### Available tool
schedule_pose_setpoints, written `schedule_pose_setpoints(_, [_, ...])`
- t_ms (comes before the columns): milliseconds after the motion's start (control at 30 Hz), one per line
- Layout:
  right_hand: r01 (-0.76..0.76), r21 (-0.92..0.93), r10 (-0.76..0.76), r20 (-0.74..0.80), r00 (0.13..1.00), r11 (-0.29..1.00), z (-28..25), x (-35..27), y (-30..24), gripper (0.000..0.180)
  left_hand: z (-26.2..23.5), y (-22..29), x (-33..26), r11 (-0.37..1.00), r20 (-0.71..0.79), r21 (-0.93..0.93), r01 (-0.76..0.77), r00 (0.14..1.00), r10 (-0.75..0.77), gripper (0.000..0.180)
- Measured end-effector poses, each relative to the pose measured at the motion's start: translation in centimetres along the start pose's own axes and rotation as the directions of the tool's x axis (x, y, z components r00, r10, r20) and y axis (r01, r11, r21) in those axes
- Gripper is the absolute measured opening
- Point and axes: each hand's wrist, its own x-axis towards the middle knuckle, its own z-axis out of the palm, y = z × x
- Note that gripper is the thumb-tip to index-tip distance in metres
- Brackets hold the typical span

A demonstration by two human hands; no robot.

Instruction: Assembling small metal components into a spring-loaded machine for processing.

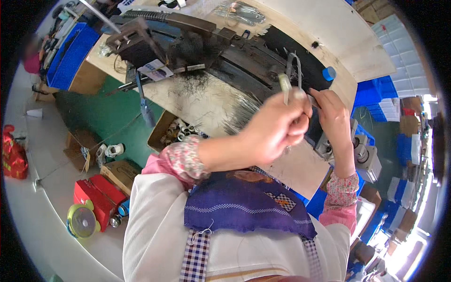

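My left hand (277, 124) is closed in front of the dark machine, slightly blurred, with a pale yellowish piece (284, 82) sticking up from its thumb side. What that piece belongs to is hidden in the fist. Above the fist rises a narrow grey looped strip (295, 58), whose lower end passes behind my fingers. My right hand (332, 110) is just to the right, its bent fingers close to the left fist and pressed at something dark that I cannot make out. Thin metal wires or strips (242, 113) lie in a bundle left of the fist.
A long, dirty metal machine (249, 63) crosses the wooden bench (188, 101). Dark shavings lie near a blue-handled tool (144, 105). A blue cap (329, 73) sits at the right. Below the bench edge stands a carton of rolls (162, 134); blue bins (376, 91) stand right.
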Motion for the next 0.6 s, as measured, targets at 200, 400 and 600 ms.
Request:
schedule_pose_setpoints(200, [-0.005,0.031,0.004,0.015,1.0,0.999,-0.2,-1.6,-1.0,0.028,-6.2,6.6,-3.0,0.838,-0.011,-0.523,-0.156,0.984,0.176,0.02])
schedule_pose_setpoints(400, [-0.172,-0.034,0.169,-0.081,0.982,0.985,2.1,4.0,2.9,0.017,-4.1,2.1,-1.4,0.247,0.221,0.937,-0.249,0.966,0.136,0.017])
schedule_pose_setpoints(600, [-0.08,0.085,0.085,-0.058,0.995,0.993,-2.4,2.2,5.5,0.016,-3.9,-0.8,10.8,0.076,0.114,0.991,-0.112,0.993,-0.031,0.022])
